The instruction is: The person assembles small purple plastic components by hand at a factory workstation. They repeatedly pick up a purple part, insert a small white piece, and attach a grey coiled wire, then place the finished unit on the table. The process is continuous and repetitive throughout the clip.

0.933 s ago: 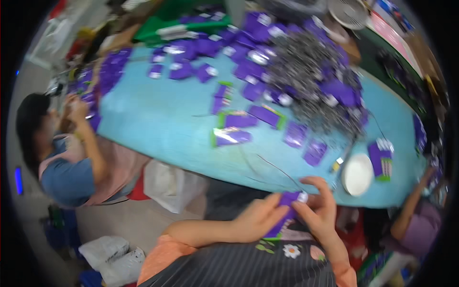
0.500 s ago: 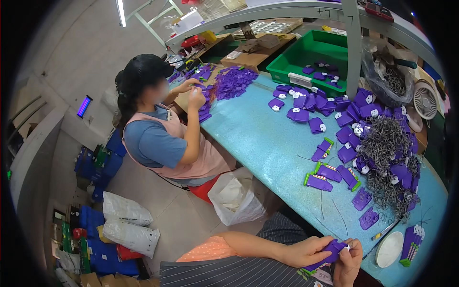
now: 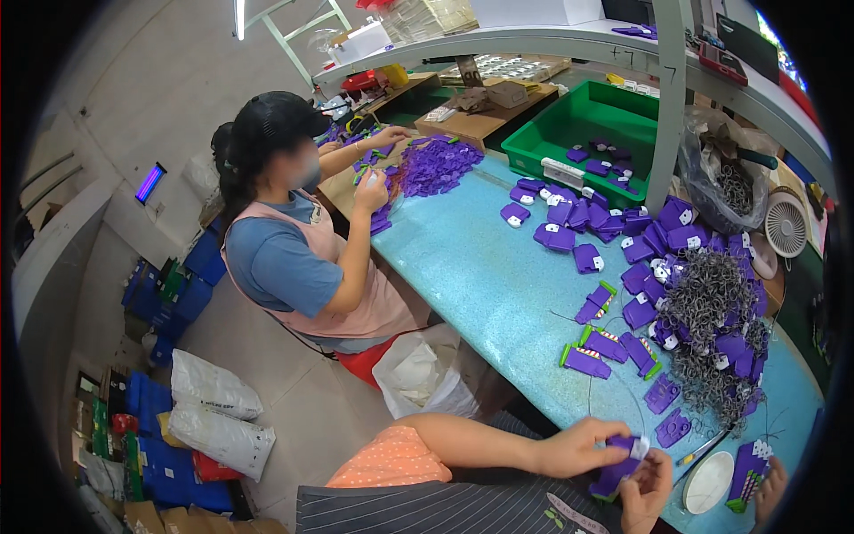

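Between my two hands is a purple plastic part (image 3: pixel 608 481) with a white piece on its upper end. My left hand (image 3: pixel 576 448) pinches its upper left side, and my right hand (image 3: pixel 651 494) grips its right side near the white piece. A thin dark wire or thread curves up from the part over the table edge. Beyond my hands lie a few purple pieces with green ends (image 3: pixel 584 360) and two flat purple plates (image 3: pixel 673 429). Close to my right hand are a white round dish (image 3: pixel 709 485) and a slim pointed tool (image 3: pixel 701 448).
Dark metal rings (image 3: pixel 712 307) are heaped over purple parts at right. A green bin (image 3: pixel 525 142) stands farther back by a grey post (image 3: pixel 667 107). A co-worker (image 3: pixel 289 258) sits left by a purple pile (image 3: pixel 440 167). Another person's hand (image 3: pixel 772 491) shows at the right edge.
The held part has been turned more upright in my hands. The co-worker's far arm now reaches toward the purple pile. Another person's hand has appeared at the right edge.
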{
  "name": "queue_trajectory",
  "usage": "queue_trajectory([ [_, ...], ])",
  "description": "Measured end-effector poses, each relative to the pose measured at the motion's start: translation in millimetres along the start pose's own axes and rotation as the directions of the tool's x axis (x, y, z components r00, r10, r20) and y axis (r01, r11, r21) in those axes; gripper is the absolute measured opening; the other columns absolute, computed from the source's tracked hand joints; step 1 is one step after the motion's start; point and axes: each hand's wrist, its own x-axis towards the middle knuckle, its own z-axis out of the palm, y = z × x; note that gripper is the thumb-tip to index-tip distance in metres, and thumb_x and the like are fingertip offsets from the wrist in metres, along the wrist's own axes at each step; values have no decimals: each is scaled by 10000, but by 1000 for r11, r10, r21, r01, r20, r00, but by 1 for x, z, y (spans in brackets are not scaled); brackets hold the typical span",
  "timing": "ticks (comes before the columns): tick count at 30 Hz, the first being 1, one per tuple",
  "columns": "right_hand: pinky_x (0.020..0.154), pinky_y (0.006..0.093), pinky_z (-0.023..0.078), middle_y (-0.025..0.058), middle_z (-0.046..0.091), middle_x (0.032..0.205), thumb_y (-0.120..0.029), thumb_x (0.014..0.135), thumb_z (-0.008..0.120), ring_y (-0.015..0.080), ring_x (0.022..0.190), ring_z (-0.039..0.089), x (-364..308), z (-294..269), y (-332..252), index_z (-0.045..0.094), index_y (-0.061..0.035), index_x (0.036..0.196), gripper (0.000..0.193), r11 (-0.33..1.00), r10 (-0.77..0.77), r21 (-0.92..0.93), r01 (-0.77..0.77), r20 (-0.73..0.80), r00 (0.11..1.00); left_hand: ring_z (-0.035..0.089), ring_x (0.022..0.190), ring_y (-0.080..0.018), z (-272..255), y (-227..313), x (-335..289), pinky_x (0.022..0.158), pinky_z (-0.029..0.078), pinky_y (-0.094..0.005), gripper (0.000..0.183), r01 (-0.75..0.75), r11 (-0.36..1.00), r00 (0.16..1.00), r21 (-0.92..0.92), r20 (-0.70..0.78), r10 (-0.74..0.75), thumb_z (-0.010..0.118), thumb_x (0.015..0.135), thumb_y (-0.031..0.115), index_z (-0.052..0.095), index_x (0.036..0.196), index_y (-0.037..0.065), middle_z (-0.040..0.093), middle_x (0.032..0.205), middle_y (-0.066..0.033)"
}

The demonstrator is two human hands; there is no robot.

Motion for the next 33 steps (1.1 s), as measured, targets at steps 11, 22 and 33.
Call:
queue_trajectory([
  [11, 501, 197, 385, 19, 537, 657, -37, 807, 605, 62, 561, 490, -6, -4, 22, 564, 41, 809, 87, 986, 165, -9, -165, 158, 974, 512, 851, -54, 12, -7, -13, 742, 441, -222, 226, 198, 911, 959, -361, -123, -257, 505, 907, 115, 479, 1102, 3, 567, 964, -24],
  [22, 616, 254, 387, 64, 522, 764, -53, 782, 596, 141, 682, 493, 8, -16, 26, 579, 12, 836, 86, 950, -142, -271, 154, 63, 988, 494, 1006, -251, 14, -14, 6, 854, 392, -354, 329, -69, 978, 998, 195, 22, 66, 572, 839, 119, 418, 1102, -6, 477, 1077, -169],
  [33, 653, 195, 399, 2, 570, 803, -69, 832, 583, 49, 742, 495, 19, -207, -21, 570, 11, 963, 154, 789, -546, -581, 201, -514, 661, 349, 1228, -368, -209, -33, 130, 1057, 244, -409, 581, -119, 41, 977, 992, 110, 181, 411, 643, -124, 411, 1218, -41, 395, 1303, -211],
])
